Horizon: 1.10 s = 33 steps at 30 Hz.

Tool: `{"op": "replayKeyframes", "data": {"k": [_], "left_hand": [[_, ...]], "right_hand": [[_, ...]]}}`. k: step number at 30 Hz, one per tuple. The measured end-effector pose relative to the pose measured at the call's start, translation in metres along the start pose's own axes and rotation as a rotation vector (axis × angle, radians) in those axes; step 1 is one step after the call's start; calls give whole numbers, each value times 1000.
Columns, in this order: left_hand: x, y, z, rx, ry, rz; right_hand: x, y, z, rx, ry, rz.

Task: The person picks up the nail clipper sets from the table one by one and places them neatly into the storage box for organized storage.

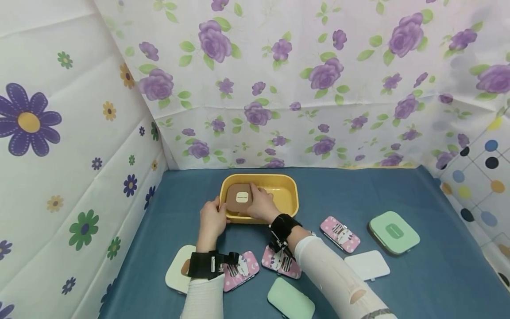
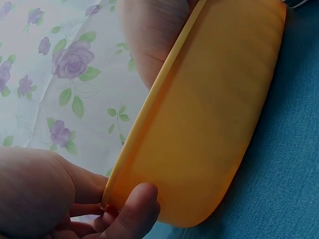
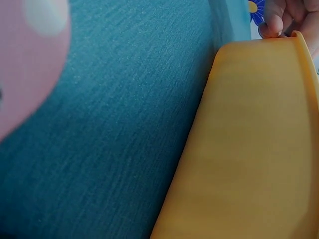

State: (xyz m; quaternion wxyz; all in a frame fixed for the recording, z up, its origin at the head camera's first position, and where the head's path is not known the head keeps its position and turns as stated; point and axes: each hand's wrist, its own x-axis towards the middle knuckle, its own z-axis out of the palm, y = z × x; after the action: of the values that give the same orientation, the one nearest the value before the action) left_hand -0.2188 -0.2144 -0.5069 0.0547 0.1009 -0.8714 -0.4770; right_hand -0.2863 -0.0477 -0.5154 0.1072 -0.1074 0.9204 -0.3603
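Brown case (image 1: pixel 237 199) inside yellow tray (image 1: pixel 287 199)

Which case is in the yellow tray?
The brown case, at the left end of the yellow tray. The pink cases, mint cases, white case and cream case lie outside, on the blue cloth.

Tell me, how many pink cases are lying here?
3: one pink case beside the left forearm, another just left of the right forearm, and a third right of that forearm, near the white case. The forearms could hide others.
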Motion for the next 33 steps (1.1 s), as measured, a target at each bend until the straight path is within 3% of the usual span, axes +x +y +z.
{"op": "replayKeyframes", "data": {"k": [33], "left_hand": [[1,-2,0,12,26,22]], "right_hand": [[-2,0,1,-43,-7,12]]}}
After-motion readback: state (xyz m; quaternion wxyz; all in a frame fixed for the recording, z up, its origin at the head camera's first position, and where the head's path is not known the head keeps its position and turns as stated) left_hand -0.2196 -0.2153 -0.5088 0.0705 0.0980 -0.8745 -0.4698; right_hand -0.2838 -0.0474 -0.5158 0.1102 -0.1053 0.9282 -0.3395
